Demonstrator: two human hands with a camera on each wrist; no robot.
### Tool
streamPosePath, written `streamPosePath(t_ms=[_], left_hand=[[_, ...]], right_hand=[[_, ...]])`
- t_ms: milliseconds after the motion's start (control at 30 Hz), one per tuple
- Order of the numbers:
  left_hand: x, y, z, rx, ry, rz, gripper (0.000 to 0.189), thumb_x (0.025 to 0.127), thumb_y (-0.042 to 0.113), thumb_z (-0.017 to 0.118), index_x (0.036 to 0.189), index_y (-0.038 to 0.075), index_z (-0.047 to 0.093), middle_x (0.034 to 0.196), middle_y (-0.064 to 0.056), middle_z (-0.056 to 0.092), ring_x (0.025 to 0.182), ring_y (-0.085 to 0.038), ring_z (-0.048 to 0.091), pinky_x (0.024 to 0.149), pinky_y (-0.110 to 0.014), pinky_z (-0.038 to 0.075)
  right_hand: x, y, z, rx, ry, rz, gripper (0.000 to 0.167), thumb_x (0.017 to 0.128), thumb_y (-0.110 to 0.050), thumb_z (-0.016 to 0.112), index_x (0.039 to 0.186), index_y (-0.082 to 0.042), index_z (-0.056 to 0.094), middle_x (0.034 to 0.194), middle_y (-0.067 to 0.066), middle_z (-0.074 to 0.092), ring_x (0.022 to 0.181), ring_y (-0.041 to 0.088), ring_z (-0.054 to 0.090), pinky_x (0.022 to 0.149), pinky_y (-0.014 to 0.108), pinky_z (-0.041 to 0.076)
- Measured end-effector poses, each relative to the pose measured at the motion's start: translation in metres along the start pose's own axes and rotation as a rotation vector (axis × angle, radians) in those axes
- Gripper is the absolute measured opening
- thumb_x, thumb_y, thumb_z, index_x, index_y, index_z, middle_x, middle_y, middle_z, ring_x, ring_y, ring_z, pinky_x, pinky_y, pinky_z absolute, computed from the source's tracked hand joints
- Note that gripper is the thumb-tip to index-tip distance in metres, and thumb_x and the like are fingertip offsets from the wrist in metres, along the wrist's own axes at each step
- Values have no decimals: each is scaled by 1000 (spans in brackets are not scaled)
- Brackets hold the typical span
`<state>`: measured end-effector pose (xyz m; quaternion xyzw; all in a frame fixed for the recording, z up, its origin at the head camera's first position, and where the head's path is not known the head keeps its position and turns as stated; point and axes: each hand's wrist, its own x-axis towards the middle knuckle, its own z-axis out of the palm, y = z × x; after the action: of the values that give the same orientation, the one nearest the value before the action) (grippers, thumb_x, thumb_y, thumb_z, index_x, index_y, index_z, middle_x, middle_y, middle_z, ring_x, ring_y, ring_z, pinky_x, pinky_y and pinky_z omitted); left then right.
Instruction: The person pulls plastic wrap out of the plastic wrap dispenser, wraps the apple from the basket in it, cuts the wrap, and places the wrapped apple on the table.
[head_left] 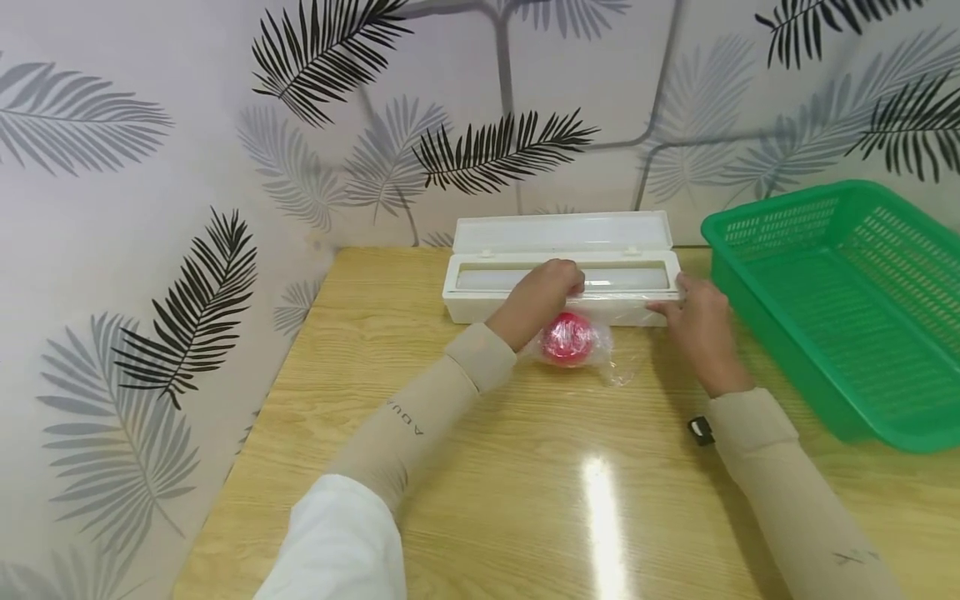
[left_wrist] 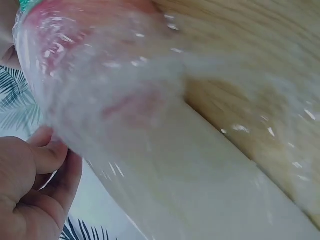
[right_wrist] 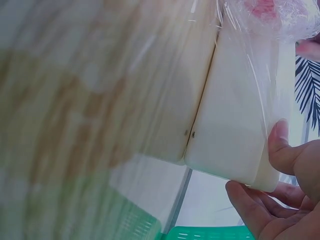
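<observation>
A white cling film dispenser box point(head_left: 480, 310) sits at the table's back edge, its lid point(head_left: 562, 233) raised. Inside lies a pale roll point(head_left: 626, 277). My left hand point(head_left: 542, 293) reaches over the front edge of the box, thumb and fingers pinching cling film point(left_wrist: 117, 172) there. At the box's right end my right hand point(head_left: 702, 329) holds the corner, thumb on the front and fingers round the end. Just in front of the box, below the left hand, is a round red item point(head_left: 567, 339) wrapped in clear film; film also stretches across the box front.
A green plastic basket point(head_left: 795, 333) stands to the right, close beside the right hand. Behind the table rises a wall point(head_left: 450, 75) with a leaf pattern. The wooden table point(head_left: 495, 483) extends in front of the box. A small black object point(head_left: 701, 431) shows at the right cuff.
</observation>
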<state>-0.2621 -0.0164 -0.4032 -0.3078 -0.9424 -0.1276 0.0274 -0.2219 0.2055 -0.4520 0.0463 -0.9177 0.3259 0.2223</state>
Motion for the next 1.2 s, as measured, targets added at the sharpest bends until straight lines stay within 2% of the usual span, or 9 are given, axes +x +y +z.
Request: streamPosePath(t_ms=[167, 233, 400, 600, 733, 900, 1033, 1200], left_hand=[[-12, -12, 0, 33, 39, 9, 26, 79, -16, 49, 78, 8, 58, 81, 0, 53, 78, -13, 43, 68, -21, 39], [-18, -16, -1, 48, 58, 17, 23, 84, -13, 51, 81, 8, 60, 83, 1, 55, 80, -12, 45, 70, -21, 40], [-35, -30, -6, 96, 83, 4, 19, 88, -8, 53, 85, 9, 62, 89, 1, 58, 84, -13, 50, 73, -22, 43], [-54, -60, -9, 85, 160, 4, 17, 85, -9, 58, 89, 7, 64, 97, -2, 62, 97, -18, 55, 83, -22, 46], [-64, -74, -10, 59, 213, 37, 23, 81, -16, 56, 87, 4, 64, 96, -5, 62, 98, -20, 56, 85, -24, 46], [-72, -84, -11, 78, 238, 78, 31, 75, -24, 54, 87, 3, 64, 96, -7, 62, 98, -23, 56, 85, -25, 47], [-80, -94, -12, 126, 265, 62, 25, 79, -19, 57, 86, 4, 63, 96, -8, 61, 98, -23, 56, 82, -26, 48], [-93, -111, -17, 110, 272, 58, 33, 76, -25, 52, 89, 2, 65, 95, -10, 61, 96, -24, 56, 83, -27, 48]], right_hand=[[-1, 0, 0, -5, 3, -7, 51, 77, -17, 75, 113, 15, 57, 98, 34, 58, 93, 47, 54, 74, 57, 45], [0, 0, 1, -7, 5, -17, 50, 77, -17, 75, 112, 14, 57, 98, 34, 58, 92, 47, 54, 74, 57, 44], [0, 1, 4, -7, -3, -26, 50, 78, -17, 75, 114, 14, 57, 99, 34, 58, 93, 48, 54, 75, 58, 44], [0, 3, 2, -12, 11, -19, 53, 77, -16, 76, 115, 15, 55, 102, 36, 57, 95, 49, 54, 77, 58, 44], [0, 3, 0, -22, 9, -28, 54, 78, -17, 75, 117, 15, 55, 103, 36, 57, 96, 49, 54, 76, 58, 45], [-1, 4, 0, -15, -12, -16, 56, 78, -17, 75, 119, 14, 54, 108, 36, 56, 99, 49, 53, 79, 58, 44], [0, 5, 1, -18, -5, -17, 55, 78, -18, 75, 118, 14, 54, 103, 36, 57, 95, 50, 53, 76, 59, 44], [0, 5, 3, -11, 31, -30, 54, 76, -17, 76, 115, 15, 56, 98, 37, 57, 91, 50, 54, 72, 58, 45]])
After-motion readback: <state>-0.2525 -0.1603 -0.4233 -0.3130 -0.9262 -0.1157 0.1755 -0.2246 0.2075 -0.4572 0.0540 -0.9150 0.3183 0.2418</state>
